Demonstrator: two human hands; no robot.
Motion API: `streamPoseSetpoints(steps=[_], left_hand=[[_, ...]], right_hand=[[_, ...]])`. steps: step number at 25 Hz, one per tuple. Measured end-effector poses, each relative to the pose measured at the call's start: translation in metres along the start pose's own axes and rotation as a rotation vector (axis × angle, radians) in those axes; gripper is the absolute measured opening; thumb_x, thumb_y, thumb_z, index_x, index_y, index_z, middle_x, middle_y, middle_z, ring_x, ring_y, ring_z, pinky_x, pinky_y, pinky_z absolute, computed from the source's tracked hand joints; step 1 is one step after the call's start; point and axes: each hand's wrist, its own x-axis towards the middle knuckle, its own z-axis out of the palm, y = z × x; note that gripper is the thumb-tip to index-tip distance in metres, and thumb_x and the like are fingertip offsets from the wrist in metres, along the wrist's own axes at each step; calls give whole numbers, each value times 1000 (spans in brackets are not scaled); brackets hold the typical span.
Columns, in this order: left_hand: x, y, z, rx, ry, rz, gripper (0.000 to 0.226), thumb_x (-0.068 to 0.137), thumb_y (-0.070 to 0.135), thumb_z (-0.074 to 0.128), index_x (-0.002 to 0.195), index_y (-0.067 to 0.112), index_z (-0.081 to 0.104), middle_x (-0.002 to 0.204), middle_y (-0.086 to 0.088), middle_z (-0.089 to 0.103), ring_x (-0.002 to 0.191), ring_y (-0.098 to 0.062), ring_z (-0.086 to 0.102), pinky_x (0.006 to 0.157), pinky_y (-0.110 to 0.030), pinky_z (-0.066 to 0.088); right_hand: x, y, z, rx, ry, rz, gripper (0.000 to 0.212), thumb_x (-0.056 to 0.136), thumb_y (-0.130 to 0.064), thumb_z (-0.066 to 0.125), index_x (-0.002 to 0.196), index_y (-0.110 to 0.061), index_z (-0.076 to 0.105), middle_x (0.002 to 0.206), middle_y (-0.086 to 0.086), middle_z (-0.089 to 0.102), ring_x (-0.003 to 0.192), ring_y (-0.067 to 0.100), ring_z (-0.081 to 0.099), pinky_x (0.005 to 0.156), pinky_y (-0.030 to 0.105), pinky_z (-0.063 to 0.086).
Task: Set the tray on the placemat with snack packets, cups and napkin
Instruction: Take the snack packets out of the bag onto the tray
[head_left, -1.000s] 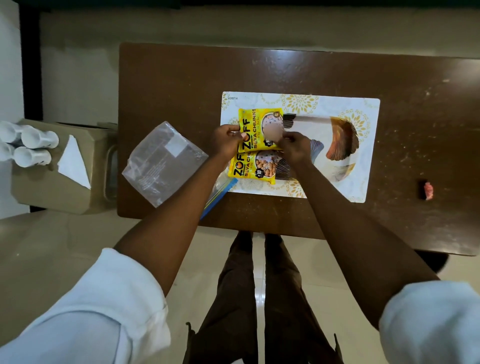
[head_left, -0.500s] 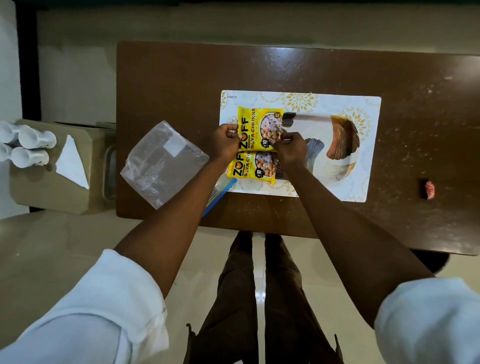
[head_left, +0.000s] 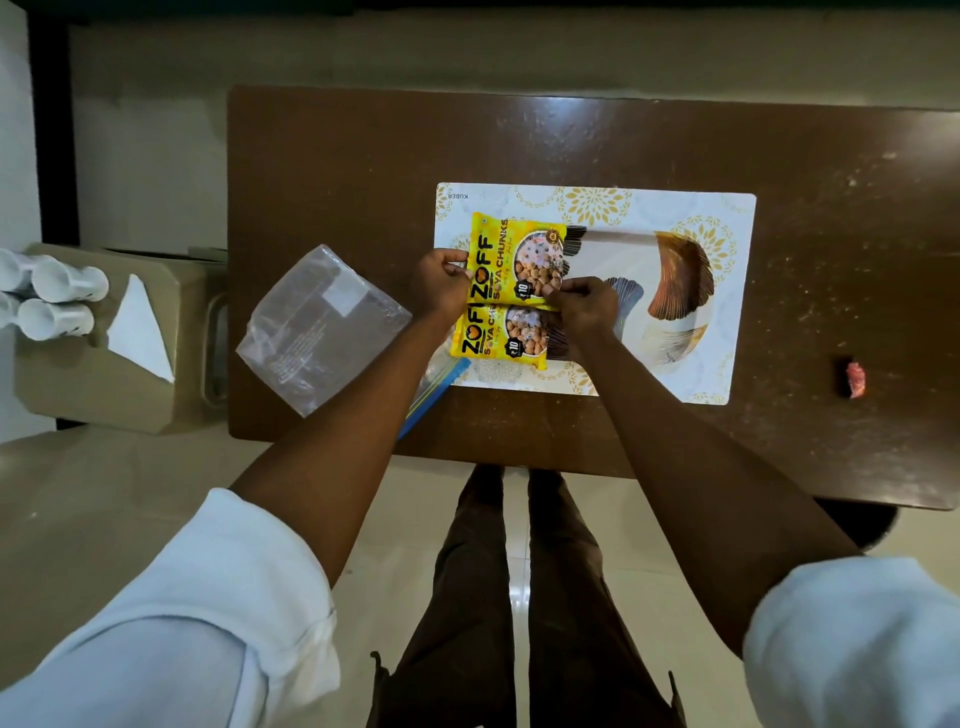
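A white tray (head_left: 670, 280) with brown fan patterns lies on a white and gold placemat (head_left: 597, 200) on the brown table. Two yellow snack packets rest on the tray's left part. My left hand (head_left: 439, 283) pinches the left edge of the upper packet (head_left: 511, 257). My right hand (head_left: 584, 304) pinches its lower right corner. The lower packet (head_left: 498, 338) lies flat just below, partly under my hands. White cups (head_left: 57, 299) and a folded white napkin (head_left: 137, 330) sit on a beige box at the far left.
A clear plastic bag (head_left: 322, 327) lies on the table's left part, with a blue-edged zip bag (head_left: 434, 392) under my left forearm. A small red object (head_left: 854, 379) lies at the table's right. The beige box (head_left: 67, 384) stands beside the table.
Both hands have shifted slightly while holding the upper packet, which now lies flatter and straighter above the lower one. Everything else has stayed in place.
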Motion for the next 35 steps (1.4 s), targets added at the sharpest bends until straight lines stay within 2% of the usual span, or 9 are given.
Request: streamPoseSetpoints(steps=[3, 8, 11, 13, 18, 21, 23, 30, 35], left_hand=[[4, -9, -7, -60, -16, -84, 25, 102, 11, 59, 122, 0, 69, 121, -26, 71, 104, -38, 69, 91, -47, 57], [-3, -28, -11, -80, -146, -196, 37, 98, -8, 48, 130, 0, 65, 106, -21, 71, 85, -28, 62, 75, -41, 51], [-9, -30, -11, -94, -144, -163, 37, 97, -10, 51, 129, 1, 64, 103, -18, 71, 84, -27, 67, 76, -41, 57], [-11, -29, -10, -101, -123, -136, 39, 96, -13, 50, 128, 3, 65, 97, -14, 69, 81, -24, 65, 74, -37, 55], [-11, -27, -12, -74, -81, -82, 40, 93, -10, 54, 127, 7, 67, 101, -14, 69, 82, -23, 63, 73, -39, 54], [-12, -29, -12, -60, -93, -75, 38, 94, -8, 58, 129, 6, 66, 98, -10, 65, 85, -22, 60, 67, -30, 48], [-13, -30, -11, -55, -91, -71, 38, 95, -7, 59, 130, 5, 65, 98, -10, 65, 83, -22, 60, 67, -30, 47], [-18, -30, -15, -92, -75, -60, 35, 95, -5, 61, 128, 7, 66, 98, -12, 67, 88, -21, 64, 79, -36, 55], [-36, -31, -29, -125, -51, -79, 35, 91, -5, 66, 125, 6, 67, 111, -22, 74, 93, -23, 69, 88, -43, 60]], right_hand=[[4, 5, -13, -69, 15, 7, 32, 93, -21, 79, 98, 9, 68, 104, 38, 71, 84, 42, 71, 71, 44, 59], [-4, 16, -22, -183, 18, 25, 42, 96, -38, 72, 93, 4, 68, 100, 33, 74, 87, 46, 74, 78, 62, 60], [-12, 12, -14, -101, -75, 38, 34, 98, -33, 71, 77, -7, 65, 70, 22, 63, 56, 30, 61, 54, 42, 50], [-13, 10, -8, -114, -83, 1, 28, 99, -26, 71, 78, -9, 65, 62, 11, 54, 51, 20, 50, 53, 35, 40], [-16, 10, -5, -169, -43, -60, 32, 98, -16, 72, 114, 11, 65, 79, 16, 70, 61, 29, 69, 65, 52, 61], [-14, 10, -6, -196, -38, -35, 35, 96, -14, 74, 121, 9, 64, 108, 32, 72, 95, 51, 73, 83, 64, 59], [-14, 8, -6, -170, -39, -15, 35, 95, -11, 75, 121, 9, 63, 109, 36, 71, 94, 54, 72, 82, 67, 59], [-19, 4, -7, -146, -33, -8, 34, 94, -9, 76, 120, 9, 64, 88, 21, 71, 77, 36, 69, 78, 66, 61], [-21, 0, -13, -212, -10, -59, 39, 92, -20, 79, 121, 4, 68, 117, 24, 72, 106, 37, 70, 95, 56, 59]])
